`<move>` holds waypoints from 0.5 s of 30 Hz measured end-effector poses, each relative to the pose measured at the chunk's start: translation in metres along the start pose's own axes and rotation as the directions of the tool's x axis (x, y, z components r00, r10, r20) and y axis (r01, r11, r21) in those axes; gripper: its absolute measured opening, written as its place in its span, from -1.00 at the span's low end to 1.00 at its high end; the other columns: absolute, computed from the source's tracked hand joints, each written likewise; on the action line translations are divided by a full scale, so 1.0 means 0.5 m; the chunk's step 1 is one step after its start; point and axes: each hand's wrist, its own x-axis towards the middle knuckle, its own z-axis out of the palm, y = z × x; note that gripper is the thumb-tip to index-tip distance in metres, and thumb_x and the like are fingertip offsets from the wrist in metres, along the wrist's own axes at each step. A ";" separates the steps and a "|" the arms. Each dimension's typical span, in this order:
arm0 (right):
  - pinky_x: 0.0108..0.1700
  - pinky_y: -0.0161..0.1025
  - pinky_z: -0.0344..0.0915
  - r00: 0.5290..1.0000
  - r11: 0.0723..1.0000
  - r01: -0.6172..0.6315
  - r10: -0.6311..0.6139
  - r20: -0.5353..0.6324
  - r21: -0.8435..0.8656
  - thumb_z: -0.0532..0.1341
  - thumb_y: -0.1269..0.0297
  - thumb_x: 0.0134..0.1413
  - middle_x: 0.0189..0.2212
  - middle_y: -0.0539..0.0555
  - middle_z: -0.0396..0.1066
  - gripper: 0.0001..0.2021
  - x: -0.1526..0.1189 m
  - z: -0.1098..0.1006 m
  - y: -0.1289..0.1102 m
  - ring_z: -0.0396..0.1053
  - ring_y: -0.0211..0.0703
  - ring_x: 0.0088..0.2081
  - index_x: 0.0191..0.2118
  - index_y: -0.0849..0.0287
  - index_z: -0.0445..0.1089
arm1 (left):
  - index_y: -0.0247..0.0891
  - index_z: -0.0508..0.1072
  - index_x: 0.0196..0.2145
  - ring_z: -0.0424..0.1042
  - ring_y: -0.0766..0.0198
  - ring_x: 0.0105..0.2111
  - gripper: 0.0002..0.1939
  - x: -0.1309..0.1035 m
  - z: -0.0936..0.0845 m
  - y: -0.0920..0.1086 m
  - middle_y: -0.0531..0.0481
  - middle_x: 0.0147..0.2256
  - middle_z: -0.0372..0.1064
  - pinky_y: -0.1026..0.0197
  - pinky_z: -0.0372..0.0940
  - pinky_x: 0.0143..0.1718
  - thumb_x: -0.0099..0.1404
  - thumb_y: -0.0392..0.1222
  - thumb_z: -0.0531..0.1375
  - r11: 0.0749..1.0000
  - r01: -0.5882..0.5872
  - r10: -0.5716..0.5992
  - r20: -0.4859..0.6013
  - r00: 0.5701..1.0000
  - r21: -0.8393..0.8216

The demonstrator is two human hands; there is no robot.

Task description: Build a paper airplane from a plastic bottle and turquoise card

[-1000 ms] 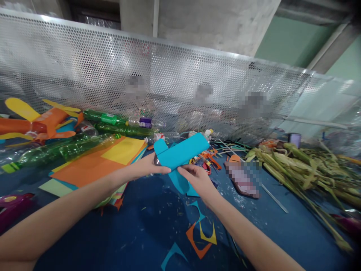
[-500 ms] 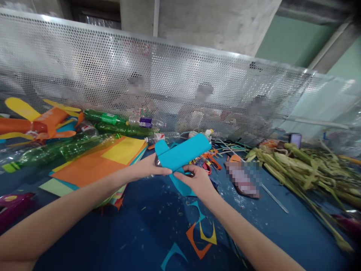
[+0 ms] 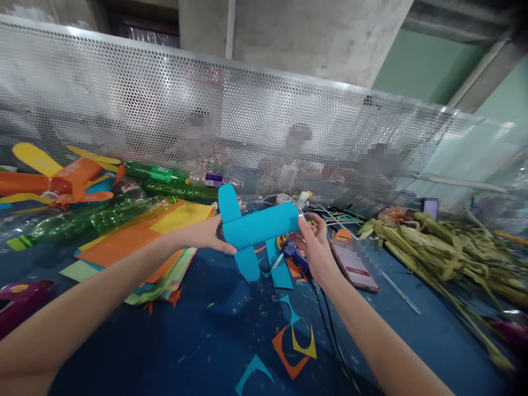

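Note:
Between my hands is a tube wrapped in bright blue paper, apparently round a bottle, with a rounded blue flap sticking out on two sides of its left end. My left hand is closed round that left end, its thumb along the lower edge. At the right end my right hand holds the tube, thumb on the near side and fingers curled behind. Under the tube lie a blue glue gun with a black cord and a strip of blue paper.
Coloured paper sheets and green plastic bottles lie left, with an orange and yellow paper-bladed model. A phone and dry husks are right. Paper offcuts lie in front; a perforated metal screen stands behind.
The blue tube has turned so both flaps show. My right hand has shifted from below its middle to its right end, and the glue gun has come into sight.

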 end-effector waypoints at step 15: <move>-0.31 -0.25 0.37 0.811 0.942 -0.321 0.329 0.484 -0.101 0.30 0.17 -0.13 -0.19 0.05 0.34 -0.43 -0.023 -0.009 -0.024 0.38 -0.20 -0.31 0.07 -0.06 0.17 | -0.13 0.15 0.11 0.37 0.19 -0.15 -0.44 -0.009 -0.092 -0.008 -0.10 -0.07 0.34 0.13 0.25 -0.10 0.17 -0.10 0.20 0.912 0.172 -0.221 -0.094 0.971 -0.371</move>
